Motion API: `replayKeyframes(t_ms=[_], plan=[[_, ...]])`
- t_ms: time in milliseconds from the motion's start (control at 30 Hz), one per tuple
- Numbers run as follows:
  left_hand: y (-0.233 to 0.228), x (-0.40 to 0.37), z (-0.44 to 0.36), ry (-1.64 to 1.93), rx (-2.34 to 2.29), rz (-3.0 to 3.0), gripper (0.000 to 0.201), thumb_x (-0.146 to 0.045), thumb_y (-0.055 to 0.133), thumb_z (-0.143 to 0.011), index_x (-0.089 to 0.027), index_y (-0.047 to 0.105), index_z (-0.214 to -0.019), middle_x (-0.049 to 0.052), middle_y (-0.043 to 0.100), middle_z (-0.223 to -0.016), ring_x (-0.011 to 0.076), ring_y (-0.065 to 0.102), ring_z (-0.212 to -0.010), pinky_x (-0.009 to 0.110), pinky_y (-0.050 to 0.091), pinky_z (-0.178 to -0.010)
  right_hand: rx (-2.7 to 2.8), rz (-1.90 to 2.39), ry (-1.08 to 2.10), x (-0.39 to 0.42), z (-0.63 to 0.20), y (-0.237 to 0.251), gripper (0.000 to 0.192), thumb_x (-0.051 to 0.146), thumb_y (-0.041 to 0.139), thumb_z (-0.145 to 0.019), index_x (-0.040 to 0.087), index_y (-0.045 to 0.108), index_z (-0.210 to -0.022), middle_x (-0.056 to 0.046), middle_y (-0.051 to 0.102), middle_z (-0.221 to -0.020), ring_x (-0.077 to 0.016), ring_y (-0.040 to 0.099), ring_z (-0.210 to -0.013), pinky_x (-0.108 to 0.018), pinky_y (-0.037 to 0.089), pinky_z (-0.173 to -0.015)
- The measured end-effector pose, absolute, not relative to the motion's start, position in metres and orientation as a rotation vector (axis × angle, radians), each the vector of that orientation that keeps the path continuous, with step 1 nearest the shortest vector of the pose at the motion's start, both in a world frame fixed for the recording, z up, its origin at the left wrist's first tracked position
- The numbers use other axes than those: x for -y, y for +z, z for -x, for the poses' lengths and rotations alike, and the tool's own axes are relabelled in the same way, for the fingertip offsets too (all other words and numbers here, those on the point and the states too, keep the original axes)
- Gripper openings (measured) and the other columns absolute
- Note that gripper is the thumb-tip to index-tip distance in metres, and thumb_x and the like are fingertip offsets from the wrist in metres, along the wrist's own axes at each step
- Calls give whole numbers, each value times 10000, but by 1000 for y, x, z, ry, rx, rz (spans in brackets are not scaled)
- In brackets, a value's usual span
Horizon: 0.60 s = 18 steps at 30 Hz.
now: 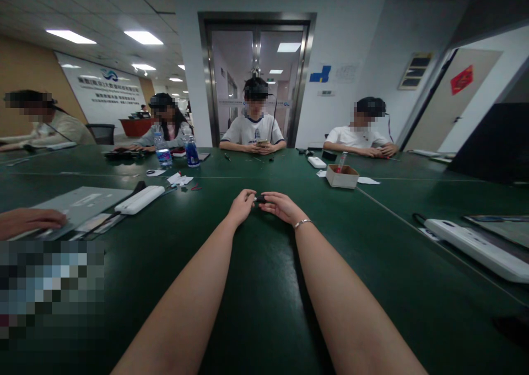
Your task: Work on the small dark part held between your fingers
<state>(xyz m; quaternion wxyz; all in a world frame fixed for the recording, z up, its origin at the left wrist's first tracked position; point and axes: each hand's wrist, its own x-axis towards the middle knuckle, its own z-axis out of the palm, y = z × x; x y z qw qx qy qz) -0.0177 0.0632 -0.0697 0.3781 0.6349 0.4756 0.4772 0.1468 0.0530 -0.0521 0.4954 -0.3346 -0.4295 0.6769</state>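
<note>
Both forearms stretch out over the dark green table (pixel 264 287), and out at their ends the two hands meet around a small black object (pixel 260 199), too small to name more closely. The left hand (pixel 242 204) has its fingers curled in, pinching the object's left end at the fingertips; the right hand (pixel 281 205), silver bracelet (pixel 303 222) at the wrist, closes its fingers on the right end. So the black piece sits between the two sets of fingertips, only its middle showing, low over the tabletop; whether it touches the surface I cannot tell. Off to the left, a neighbour's hand (pixel 28 221) rests on a grey panel (pixel 78 204), with a white power strip (pixel 139 199) just beside it. To the right lies another white power strip (pixel 479 248). Further out, a small cardboard box (pixel 342 176) stands with a red-tipped tube leaning in it, and two water bottles (pixel 192 151) stand left of centre. Across the table four people sit with their hands on the surface, in front of a glass double door (pixel 256 77).
</note>
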Motion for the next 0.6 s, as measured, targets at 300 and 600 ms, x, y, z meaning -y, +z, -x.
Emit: replayKeyframes(t_ms=[300,600], plan=[[-66,-59,16,1222,-1213,-1599,241,-284,424,-858,-164,564,-1014,-12,528,-632,85,464,-505,195,371,-499,1037,823,1637,-51,-146,-50,144,-11,547,-828,99,598,-906,-96,682,-833,-177,692,-677,-273,587,-660],[-66,-61,18,1208,-1251,-1620,255,-321,441,-845,-169,586,-989,-8,531,-634,94,460,-509,205,347,-486,1042,822,1639,-50,-146,-49,142,-14,531,-841,88,594,-919,-109,680,-833,-182,693,-673,-266,585,-644]])
